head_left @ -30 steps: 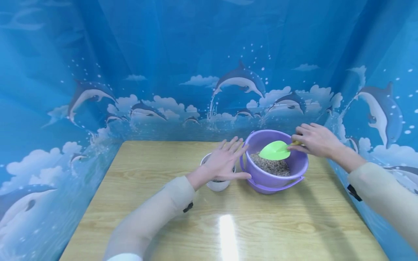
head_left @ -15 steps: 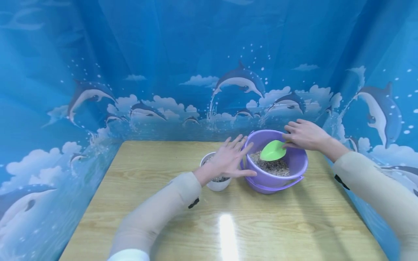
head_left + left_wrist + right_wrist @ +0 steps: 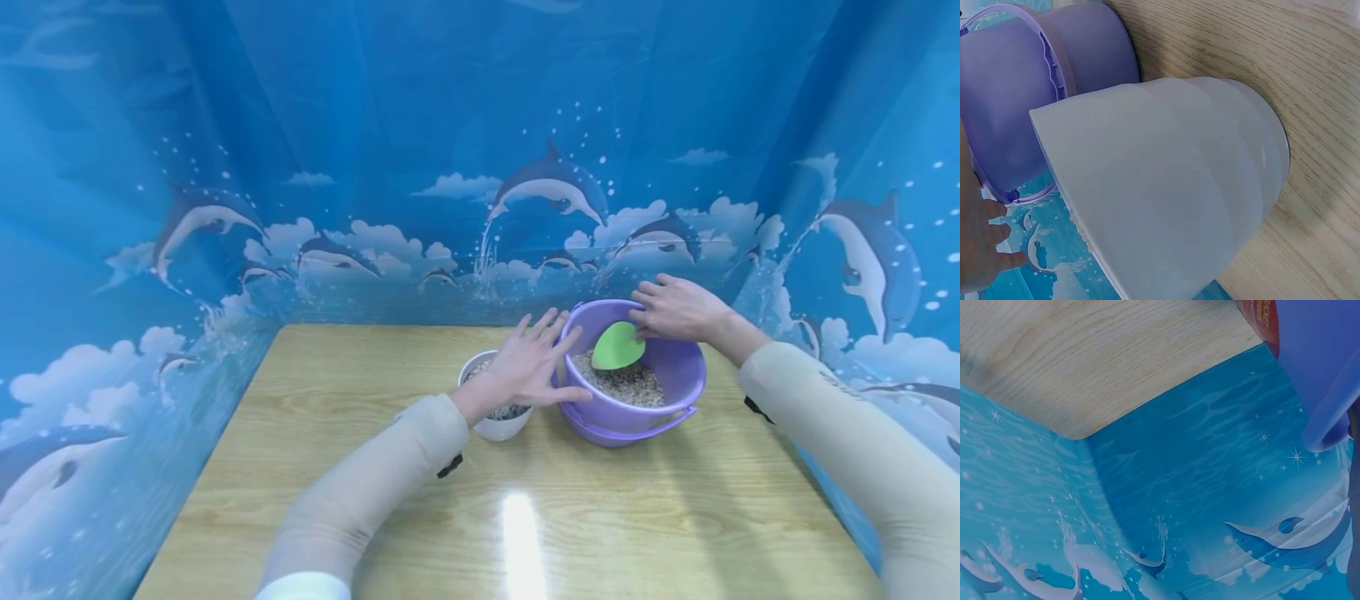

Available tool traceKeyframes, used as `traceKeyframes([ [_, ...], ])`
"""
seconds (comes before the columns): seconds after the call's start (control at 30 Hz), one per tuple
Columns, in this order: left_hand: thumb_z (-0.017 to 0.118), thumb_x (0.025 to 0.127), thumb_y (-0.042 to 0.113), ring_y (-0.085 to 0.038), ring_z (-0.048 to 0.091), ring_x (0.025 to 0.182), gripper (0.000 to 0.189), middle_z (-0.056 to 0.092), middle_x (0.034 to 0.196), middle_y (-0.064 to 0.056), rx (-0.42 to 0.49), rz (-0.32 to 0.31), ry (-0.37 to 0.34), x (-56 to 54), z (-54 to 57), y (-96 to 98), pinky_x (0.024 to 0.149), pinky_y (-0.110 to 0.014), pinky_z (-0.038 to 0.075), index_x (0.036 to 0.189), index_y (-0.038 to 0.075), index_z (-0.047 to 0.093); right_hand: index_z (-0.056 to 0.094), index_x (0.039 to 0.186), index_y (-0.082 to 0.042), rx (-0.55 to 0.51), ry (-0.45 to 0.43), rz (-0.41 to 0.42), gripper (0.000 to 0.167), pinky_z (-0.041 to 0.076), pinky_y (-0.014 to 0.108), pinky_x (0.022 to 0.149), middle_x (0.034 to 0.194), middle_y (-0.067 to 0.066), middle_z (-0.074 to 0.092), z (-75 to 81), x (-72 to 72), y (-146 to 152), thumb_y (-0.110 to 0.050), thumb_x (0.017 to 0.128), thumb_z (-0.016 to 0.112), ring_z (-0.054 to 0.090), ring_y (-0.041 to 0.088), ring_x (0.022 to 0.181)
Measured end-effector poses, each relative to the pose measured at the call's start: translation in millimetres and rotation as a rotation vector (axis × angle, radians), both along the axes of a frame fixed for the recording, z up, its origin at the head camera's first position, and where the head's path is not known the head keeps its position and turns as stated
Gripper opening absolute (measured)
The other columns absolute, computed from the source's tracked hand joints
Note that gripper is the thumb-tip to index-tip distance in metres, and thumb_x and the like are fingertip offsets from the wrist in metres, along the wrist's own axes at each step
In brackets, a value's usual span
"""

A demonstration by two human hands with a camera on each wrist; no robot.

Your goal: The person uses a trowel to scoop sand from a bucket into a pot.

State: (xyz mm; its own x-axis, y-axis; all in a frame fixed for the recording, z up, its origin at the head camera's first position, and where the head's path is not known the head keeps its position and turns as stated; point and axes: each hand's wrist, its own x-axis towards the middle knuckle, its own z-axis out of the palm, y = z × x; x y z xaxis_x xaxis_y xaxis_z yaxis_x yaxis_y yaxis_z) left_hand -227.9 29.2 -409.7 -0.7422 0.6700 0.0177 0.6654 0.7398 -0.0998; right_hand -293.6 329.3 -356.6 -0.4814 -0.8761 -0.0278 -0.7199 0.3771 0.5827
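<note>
My right hand (image 3: pixel 673 310) grips a small green trowel (image 3: pixel 618 346) by its handle, which the fingers hide. The leaf-shaped blade tilts down inside a purple bucket (image 3: pixel 686 375), over a layer of gravel (image 3: pixel 633 385). My left hand (image 3: pixel 534 367) has its fingers spread at the bucket's left rim, its thumb across the near side. Beneath that wrist stands a white pot (image 3: pixel 501 428) with similar gravel in it, partly covered by the forearm. The left wrist view shows the ridged side of the white pot (image 3: pixel 1160 181) close up, the purple bucket (image 3: pixel 1094 47) beside it.
Both containers stand on a wood-grain table (image 3: pixel 360 392) near its back edge. A blue dolphin-print curtain (image 3: pixel 420 108) encloses the back and sides. The bucket's purple handle (image 3: pixel 652 429) hangs down in front.
The right hand has moved left over the bucket with the trowel, whose blade has turned and tipped further down. The left hand has shifted slightly right along the bucket rim.
</note>
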Motion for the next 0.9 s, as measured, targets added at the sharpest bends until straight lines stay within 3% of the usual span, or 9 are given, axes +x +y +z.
traceKeyframes([
  [0.37, 0.027, 0.093, 0.091, -0.03, 0.007, 0.168, 0.107, 0.002, 0.18, -0.008, -0.015, 0.004, 0.003, -1.3, -0.7, 1.6, 0.137, -0.056, 0.018, 0.172, 0.022, 0.008, 0.068, 0.094, -0.014, 0.084, 0.111, 0.024, 0.039, 0.049, 0.036, 0.069, 0.089, 0.006, 0.062, -9.1, -1.6, 0, -0.053, 0.094, 0.072, 0.054, 0.023, 0.083],
  [0.9, 0.028, 0.094, 0.09, -0.032, 0.009, 0.168, 0.107, 0.003, 0.18, -0.01, -0.004, -0.005, 0.002, -0.5, -0.2, 1.7, 0.137, -0.055, 0.015, 0.172, 0.02, 0.009, 0.068, 0.095, -0.014, 0.058, 0.138, 0.067, 0.041, 0.05, 0.035, 0.068, 0.091, 0.007, 0.066, -27.9, -2.6, -6, -0.054, 0.092, 0.072, 0.057, 0.024, 0.084],
])
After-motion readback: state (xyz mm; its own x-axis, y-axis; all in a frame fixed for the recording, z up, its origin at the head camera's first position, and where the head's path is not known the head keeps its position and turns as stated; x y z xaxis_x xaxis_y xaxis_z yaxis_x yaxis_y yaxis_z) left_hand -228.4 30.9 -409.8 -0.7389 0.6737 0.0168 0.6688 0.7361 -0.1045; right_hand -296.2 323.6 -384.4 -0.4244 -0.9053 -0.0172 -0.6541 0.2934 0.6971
